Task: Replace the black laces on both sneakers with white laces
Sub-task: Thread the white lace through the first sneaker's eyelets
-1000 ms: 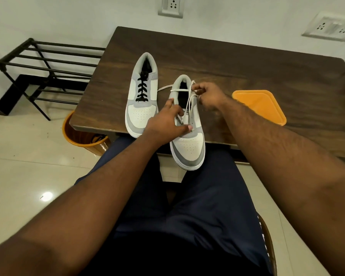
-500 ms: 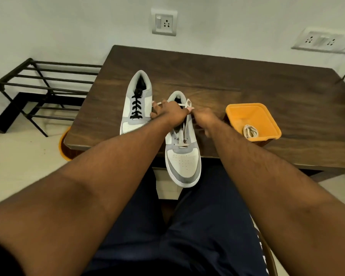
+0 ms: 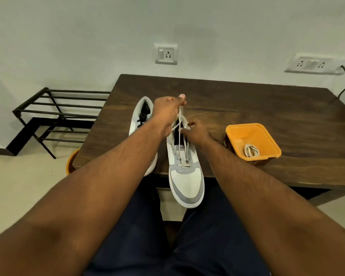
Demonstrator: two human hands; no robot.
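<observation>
Left hand [image 3: 165,113] pinching white lace [image 3: 180,124] up taut; right hand [image 3: 195,131] steadying sneaker [image 3: 184,166] collar, pinching nearby, for snug threading.

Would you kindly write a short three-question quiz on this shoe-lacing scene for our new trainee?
1. True or false: the left sneaker has black laces.
2. What lies in the orange tub? A) scissors B) a coiled white lace C) socks
3. Fill in: the left hand pinches the white lace above the right sneaker, while the right hand grips the sneaker's ____.

Key: 1 true; 2 B, the coiled lace; 3 collar.
</observation>
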